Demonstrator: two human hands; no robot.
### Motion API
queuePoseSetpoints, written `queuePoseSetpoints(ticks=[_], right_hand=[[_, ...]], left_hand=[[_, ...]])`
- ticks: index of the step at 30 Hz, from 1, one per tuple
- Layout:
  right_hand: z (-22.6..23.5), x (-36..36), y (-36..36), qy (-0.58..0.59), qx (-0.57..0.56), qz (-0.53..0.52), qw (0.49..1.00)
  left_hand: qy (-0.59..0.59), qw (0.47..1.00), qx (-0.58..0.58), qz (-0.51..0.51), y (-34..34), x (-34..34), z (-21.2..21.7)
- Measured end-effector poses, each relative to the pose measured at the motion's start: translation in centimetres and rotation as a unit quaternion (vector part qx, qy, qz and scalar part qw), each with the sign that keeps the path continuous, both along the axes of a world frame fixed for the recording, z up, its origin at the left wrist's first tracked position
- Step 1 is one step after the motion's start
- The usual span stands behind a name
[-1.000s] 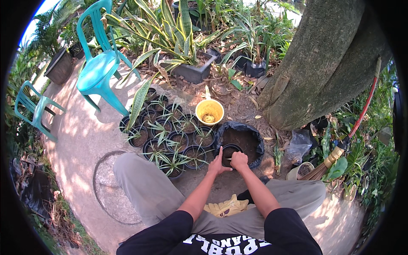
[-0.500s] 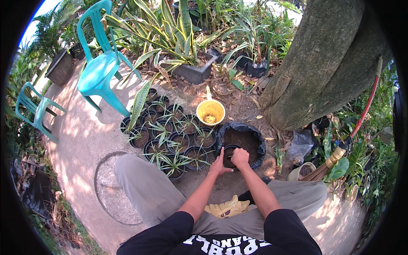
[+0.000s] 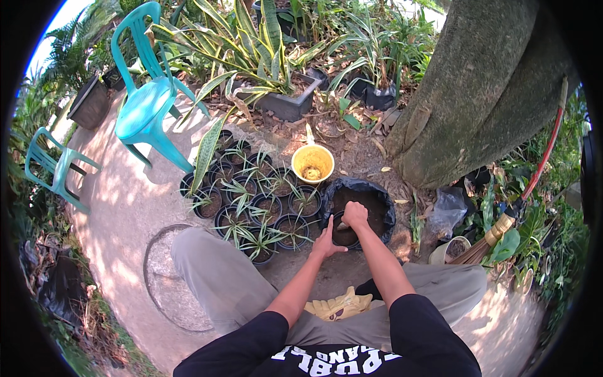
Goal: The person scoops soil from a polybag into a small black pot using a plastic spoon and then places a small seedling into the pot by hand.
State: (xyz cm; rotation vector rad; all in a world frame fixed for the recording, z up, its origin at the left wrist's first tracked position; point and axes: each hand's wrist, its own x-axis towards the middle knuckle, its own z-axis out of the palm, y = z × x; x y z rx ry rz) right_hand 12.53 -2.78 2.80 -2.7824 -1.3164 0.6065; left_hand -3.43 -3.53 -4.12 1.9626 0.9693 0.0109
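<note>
I sit on the ground with my knees spread. My left hand (image 3: pixel 327 240) grips the near left side of a small black pot (image 3: pixel 345 237) filled with dark soil. My right hand (image 3: pixel 355 214) is closed over the pot's far rim, and a small tool tip pokes out beside it; what it is I cannot make out. Just behind the pot stands a large black bag of dark soil (image 3: pixel 370 202) with its top rolled open.
Several small black pots with striped seedlings (image 3: pixel 251 204) cluster to my left. A yellow bucket (image 3: pixel 313 163) sits behind them. Yellow gloves (image 3: pixel 338 305) lie between my legs. A big tree trunk (image 3: pixel 477 94), a broom (image 3: pixel 502 229), and two teal plastic chairs (image 3: pixel 147 103) surround me.
Both hands stay at the small pot; the right hand has shifted slightly over its rim. Nothing else has moved.
</note>
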Motion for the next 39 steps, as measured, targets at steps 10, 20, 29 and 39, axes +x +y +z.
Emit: queuePoseSetpoints(ticks=[10,20,29,39], right_hand=[[0.5,-1.4,-2.1,-0.018,-0.054,0.05,0.997],[-1.0,-3.4,-5.9,-0.004,-0.057,0.024,0.998],[-1.7,-3.2,-6.4,-0.023,-0.034,0.056,0.998],[-1.8,-1.9,-5.1,-0.067,0.012,0.07,0.995]], left_hand=[[0.005,1.0,-0.009,0.014,0.2,0.0,-0.8],[0.037,0.999,-0.003,0.008,0.0,0.3,-0.7],[0.034,0.999,-0.017,0.006,0.1,0.2,-0.9],[0.025,0.999,-0.021,0.006,0.3,0.4,-2.0]])
